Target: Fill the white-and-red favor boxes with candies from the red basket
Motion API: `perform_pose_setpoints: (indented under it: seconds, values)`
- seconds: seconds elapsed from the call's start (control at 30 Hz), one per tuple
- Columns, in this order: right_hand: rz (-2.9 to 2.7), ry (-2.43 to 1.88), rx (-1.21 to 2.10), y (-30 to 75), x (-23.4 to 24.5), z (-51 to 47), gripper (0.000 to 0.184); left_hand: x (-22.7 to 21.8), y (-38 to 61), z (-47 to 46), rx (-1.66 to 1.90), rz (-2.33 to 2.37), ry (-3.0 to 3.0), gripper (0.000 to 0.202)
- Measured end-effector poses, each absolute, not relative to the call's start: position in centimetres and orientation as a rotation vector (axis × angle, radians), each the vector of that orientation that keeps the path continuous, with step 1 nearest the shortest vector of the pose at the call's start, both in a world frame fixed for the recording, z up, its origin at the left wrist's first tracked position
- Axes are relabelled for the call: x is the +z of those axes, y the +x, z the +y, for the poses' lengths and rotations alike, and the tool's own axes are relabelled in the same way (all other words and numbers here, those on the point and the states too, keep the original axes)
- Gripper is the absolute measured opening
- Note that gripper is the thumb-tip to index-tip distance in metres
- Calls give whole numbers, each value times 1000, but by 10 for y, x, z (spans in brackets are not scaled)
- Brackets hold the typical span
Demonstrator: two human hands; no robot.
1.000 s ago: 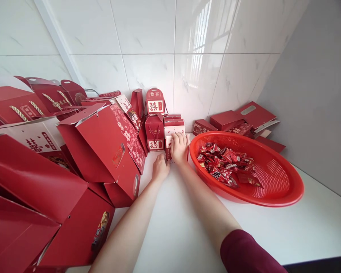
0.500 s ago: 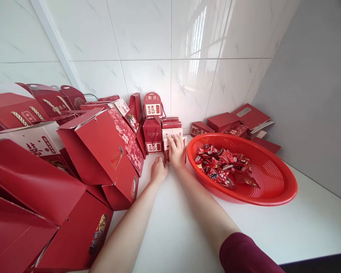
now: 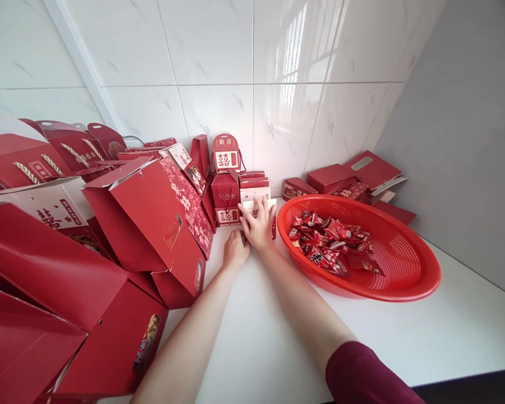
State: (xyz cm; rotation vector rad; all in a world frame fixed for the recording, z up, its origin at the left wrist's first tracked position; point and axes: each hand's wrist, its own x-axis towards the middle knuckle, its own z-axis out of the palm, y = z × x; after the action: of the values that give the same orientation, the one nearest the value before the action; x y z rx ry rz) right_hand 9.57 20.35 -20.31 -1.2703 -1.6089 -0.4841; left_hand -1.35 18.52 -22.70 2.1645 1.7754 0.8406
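- both hands work at the far end of the white worktop (image 3: 278,336), close to the tiled wall (image 3: 219,67).
- right hand (image 3: 258,224) lies palm-down w/ fingers spread over a small white-and-red box (image 3: 272,216); it covers most of the box front, touching it.
- left hand (image 3: 235,249) is curled, fingers tucked in, pressed against the lower left corner of that same small box; can't tell if it truly pinches the box or just braces it.
- small box stands on the worktop, just left of the red basket (image 3: 404,264) rim, in front of a stack of similar small boxes (image 3: 255,185).
- just left of the stack: two red boxes w/ cord handles (image 3: 226,193), one on top of the other, the top one against the wall.
- basket is a wide, shallow perforated oval; a heap of red-wrapped sweets (image 3: 330,241) sits in its left half.
- behind the basket, by the wall corner: flat red cartons (image 3: 353,174) lying in a loose pile.
- left side of the worktop: big red gift bags (image 3: 147,219) tipped over and piled, some w/ rope handles.
- dark red sleeve (image 3: 366,376) shows on the right arm, near the bottom edge.
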Motion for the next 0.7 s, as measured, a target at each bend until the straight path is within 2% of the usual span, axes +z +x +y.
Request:
perform_pose_setpoints:
  seconds: [0.23,0.7]
  values:
    - [-1564,-1267,-495,97,-206,206,40,-228,-13,186,836,1794,2166,13]
    - [-1568,-1244,-480,99,-207,205,24,-224,-12,182,823,1789,2172,15]
